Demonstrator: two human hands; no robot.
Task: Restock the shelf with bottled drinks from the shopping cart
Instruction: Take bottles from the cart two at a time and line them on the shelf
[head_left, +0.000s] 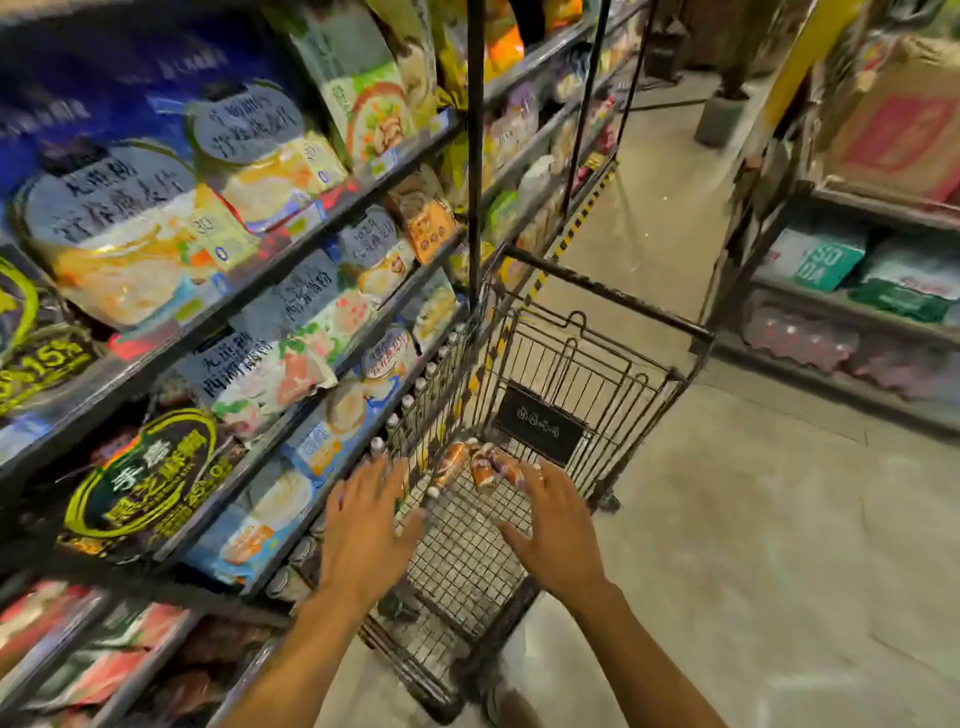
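Observation:
A dark wire shopping cart (597, 364) stands in the aisle beside the shelving. Several small orange-labelled drink bottles (480, 465) lie on their sides at its far end. Both my hands reach over the cart with fingers spread and hold nothing. My left hand (363, 530) hovers over the cart's left rim, near the shelf. My right hand (558, 535) is over the basket, its fingertips close to the bottles. A row of white-capped bottles (415, 400) stands along the low shelf (332, 488) just left of the cart.
Tall shelves on the left hold bagged cereal and powder packs (156, 239). A black upright post (475, 156) rises beside the cart. Across the aisle, another shelf (857, 312) carries boxes and wrapped bottle packs. Bare concrete floor (779, 545) lies to the right.

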